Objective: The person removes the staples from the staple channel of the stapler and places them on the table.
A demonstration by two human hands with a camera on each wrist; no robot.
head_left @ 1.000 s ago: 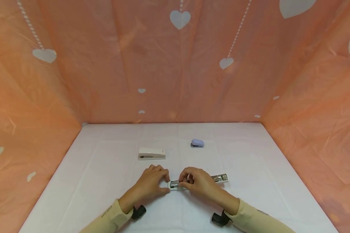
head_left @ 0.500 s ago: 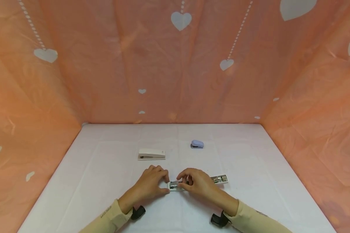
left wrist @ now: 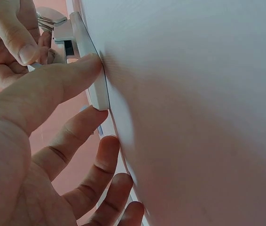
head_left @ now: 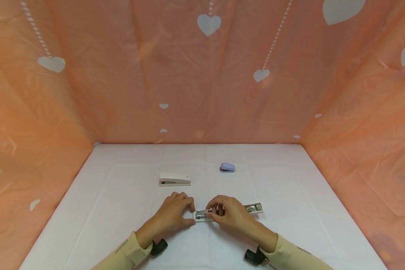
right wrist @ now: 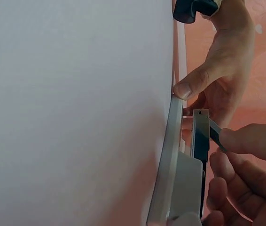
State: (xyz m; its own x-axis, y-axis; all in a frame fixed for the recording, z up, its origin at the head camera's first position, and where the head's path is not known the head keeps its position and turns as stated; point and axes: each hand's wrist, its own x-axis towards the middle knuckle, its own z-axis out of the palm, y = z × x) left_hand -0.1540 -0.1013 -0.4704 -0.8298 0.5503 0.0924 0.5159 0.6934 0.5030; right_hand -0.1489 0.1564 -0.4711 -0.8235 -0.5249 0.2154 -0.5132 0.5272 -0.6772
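An opened stapler (head_left: 199,219) with a white base lies on the table, its metal magazine showing and its top folded back to the right. My left hand (head_left: 176,212) holds the left end of the base between thumb and index finger; the other fingers are spread in the left wrist view. Over the magazine, my right hand (head_left: 231,212) pinches a short silvery strip of staples (right wrist: 215,133) between thumb and index finger. In the right wrist view the strip slants against the magazine (right wrist: 200,136). My right hand hides the stapler's middle in the head view.
A white stapler (head_left: 174,179) stands behind my left hand. Farther back to the right is a small lilac mini stapler (head_left: 227,167). A white cloth covers the table (head_left: 121,165), with orange heart-patterned curtains (head_left: 202,93) on three sides.
My right hand shifts slightly left, then back right, with the strip of staples now tilted a little above the magazine. My left hand stays on the stapler's end.
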